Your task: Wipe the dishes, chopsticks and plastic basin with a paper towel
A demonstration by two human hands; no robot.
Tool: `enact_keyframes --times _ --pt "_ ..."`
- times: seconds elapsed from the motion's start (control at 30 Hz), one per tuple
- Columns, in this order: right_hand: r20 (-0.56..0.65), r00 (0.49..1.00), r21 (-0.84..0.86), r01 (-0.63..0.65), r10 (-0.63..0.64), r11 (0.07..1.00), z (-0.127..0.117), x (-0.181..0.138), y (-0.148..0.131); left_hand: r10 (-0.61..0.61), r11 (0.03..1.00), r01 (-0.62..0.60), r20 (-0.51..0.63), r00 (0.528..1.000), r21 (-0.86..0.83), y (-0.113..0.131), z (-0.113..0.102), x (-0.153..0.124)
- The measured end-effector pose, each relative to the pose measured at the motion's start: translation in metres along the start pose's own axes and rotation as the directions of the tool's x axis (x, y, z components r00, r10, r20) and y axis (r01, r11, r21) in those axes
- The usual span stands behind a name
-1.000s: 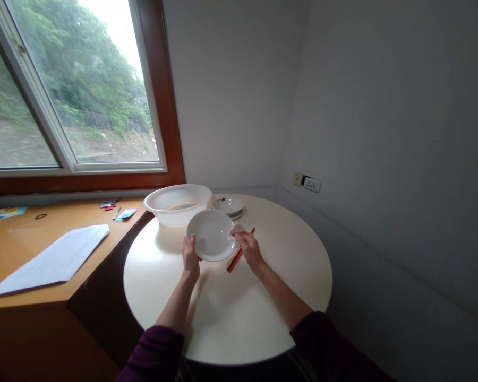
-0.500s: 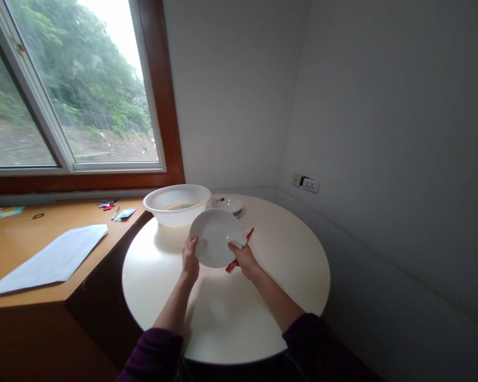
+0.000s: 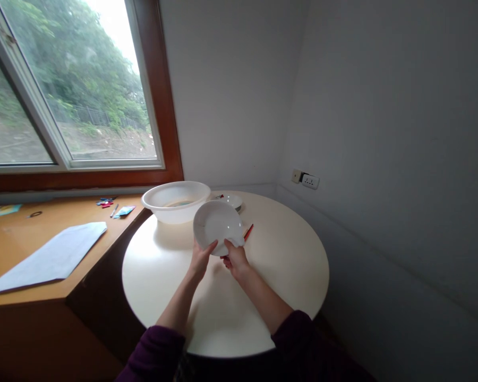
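A white plate [image 3: 218,225] is held over the round table, tilted so that its inner face shows. My left hand [image 3: 202,260] is closed on its near left rim, thumb on top and fingers underneath. With the thumb over the near right rim, my right hand [image 3: 237,260] also grips the plate. Something white and thin [image 3: 238,240] shows between that hand and the rim; I cannot make out what it is. Red sticks [image 3: 248,232], perhaps chopsticks, lie on the table behind the right hand, partly hidden.
A whitish plastic basin [image 3: 175,201] stands at the table's back left. Beside it are stacked dishes [image 3: 233,200], partly covered by the held plate. The round white table [image 3: 287,254] adjoins a wooden desk [image 3: 24,233] bearing white paper [image 3: 51,257] and small items.
The plate has turned and tilted more toward me, moving slightly up. My left hand has slid along the rim from the left side to the near edge, closer to my right hand.
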State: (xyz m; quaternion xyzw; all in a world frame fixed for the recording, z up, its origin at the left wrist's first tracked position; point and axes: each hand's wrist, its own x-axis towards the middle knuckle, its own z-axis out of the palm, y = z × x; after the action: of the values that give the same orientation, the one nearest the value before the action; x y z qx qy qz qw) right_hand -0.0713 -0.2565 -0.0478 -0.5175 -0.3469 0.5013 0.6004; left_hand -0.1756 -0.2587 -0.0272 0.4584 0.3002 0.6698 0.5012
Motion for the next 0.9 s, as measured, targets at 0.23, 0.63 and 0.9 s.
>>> enact_keyframes --times 0.23,0.63,0.9 --pt "0.037 0.993 -0.079 0.119 -0.116 0.99 -0.035 0.02 -0.031 -0.093 0.994 0.093 -0.011 0.996 0.063 -0.004 -0.01 0.003" --pt "-0.091 0.995 0.036 0.049 -0.046 0.998 -0.032 0.018 -0.02 0.104 0.992 -0.108 0.057 0.993 0.065 0.011 0.014 -0.009" --pt "0.034 0.996 0.045 -0.082 0.08 0.996 -0.021 0.004 -0.009 -0.03 0.999 0.032 0.093 0.995 -0.025 0.013 -0.003 -0.001"
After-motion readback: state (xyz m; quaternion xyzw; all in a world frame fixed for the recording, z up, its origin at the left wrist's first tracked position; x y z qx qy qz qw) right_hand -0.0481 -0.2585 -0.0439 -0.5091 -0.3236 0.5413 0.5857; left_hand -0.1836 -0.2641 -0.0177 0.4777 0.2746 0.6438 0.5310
